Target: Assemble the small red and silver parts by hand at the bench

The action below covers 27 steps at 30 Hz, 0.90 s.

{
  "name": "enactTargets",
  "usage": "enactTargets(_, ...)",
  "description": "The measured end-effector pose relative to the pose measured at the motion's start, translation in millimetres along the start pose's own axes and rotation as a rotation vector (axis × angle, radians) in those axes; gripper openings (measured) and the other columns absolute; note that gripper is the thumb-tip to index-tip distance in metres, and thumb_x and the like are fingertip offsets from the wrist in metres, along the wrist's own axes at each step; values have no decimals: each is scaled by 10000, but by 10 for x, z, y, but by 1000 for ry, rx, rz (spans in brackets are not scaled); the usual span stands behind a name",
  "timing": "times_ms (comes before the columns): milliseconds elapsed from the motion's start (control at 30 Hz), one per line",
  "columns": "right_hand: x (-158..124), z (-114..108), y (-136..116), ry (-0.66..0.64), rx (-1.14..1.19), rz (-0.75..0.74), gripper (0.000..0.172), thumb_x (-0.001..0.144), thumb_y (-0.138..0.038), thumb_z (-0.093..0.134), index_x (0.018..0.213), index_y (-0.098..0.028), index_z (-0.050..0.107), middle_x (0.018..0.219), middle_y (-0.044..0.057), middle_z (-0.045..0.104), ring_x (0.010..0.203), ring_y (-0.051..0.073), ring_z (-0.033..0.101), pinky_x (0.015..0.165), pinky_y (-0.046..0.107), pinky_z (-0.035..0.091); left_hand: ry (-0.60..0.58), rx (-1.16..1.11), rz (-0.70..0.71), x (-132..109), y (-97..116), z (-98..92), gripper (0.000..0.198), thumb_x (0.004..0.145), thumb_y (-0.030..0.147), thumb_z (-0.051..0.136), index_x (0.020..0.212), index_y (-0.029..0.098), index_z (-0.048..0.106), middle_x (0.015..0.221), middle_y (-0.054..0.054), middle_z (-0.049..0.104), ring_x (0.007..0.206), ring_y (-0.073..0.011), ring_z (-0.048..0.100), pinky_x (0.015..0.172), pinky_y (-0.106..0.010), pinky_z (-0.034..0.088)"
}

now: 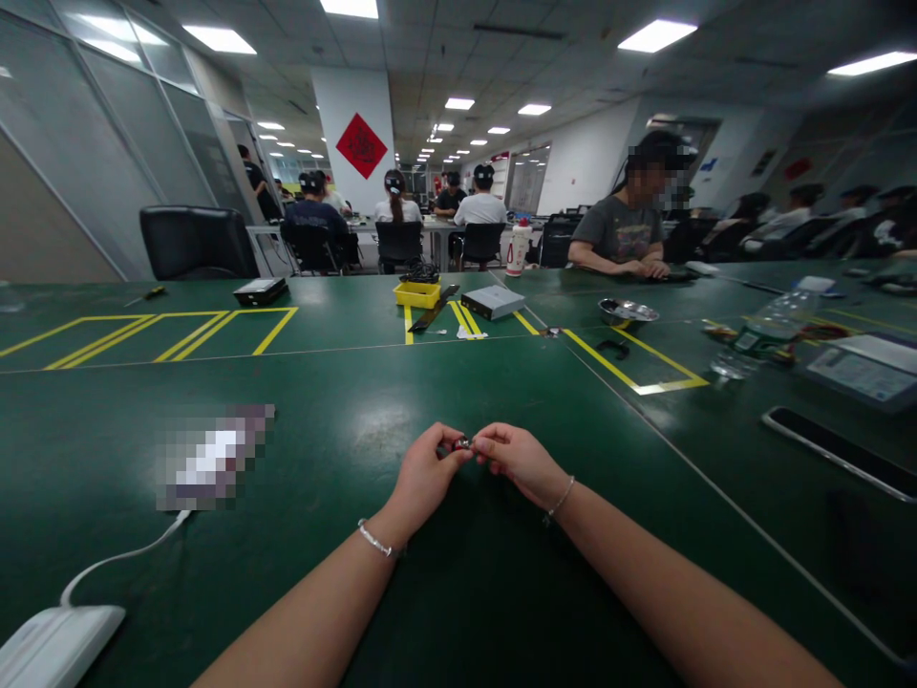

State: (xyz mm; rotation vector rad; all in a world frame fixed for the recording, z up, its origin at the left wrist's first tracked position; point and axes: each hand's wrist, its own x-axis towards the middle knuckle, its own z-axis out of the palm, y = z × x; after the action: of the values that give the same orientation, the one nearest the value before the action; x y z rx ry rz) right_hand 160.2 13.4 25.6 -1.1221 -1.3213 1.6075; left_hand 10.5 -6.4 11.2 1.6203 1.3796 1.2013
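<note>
Head view: a small shiny part (462, 443) is located just below the centre of the frame, between both hands, above the green table (308, 583). The left hand (424, 475) is clamped on the part's left side between thumb and fingers. The right hand (522, 465) pinches its right side. Part detail is too small to read. A yellow tray (416, 294) is positioned at upper centre; a clear bottle (766, 330), at right.
</note>
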Motion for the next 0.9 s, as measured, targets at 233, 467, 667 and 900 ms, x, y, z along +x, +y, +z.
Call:
enactTargets(233, -9, 5, -8, 1, 71, -45, 242, 558, -293, 659, 708, -170, 515, 574, -46, 521, 458, 52, 401, 420, 192, 242, -11, 72, 53, -12, -10, 1, 91, 634, 229, 582, 713, 199, 548, 687, 23, 551, 604, -115, 491, 561, -229, 370)
enactTargets(467, -14, 99, 34, 136, -22, -150, 185, 568, -326, 641, 616, -161, 571, 577, -16, 574, 527, 89, 470, 517, 232, 341, 18, 112, 78, -30, 19, 39, 84, 630, 240, 589, 683, 196, 542, 674, 20, 546, 605, -116, 478, 568, -235, 359)
enactTargets(667, -36, 181, 65, 220, -46, -185, 185, 561, -346, 647, 615, -172, 614, 618, 4, 611, 607, 128, 533, 630, 270, 398, 64, 186, 124, -47, 45, 54, 63, 637, 214, 581, 658, 199, 524, 661, 23, 538, 631, -124, 478, 603, -247, 356)
enactTargets(900, -71, 241, 78, 229, 31, -91, 438, 690, -518, 471, 782, -135, 664, 728, 80, 640, 661, 158, 555, 652, 305, 410, 120, 251, 153, -42, 31, 25, 46, 660, 212, 567, 654, 199, 524, 678, 13, 533, 660, -136, 488, 617, -257, 353)
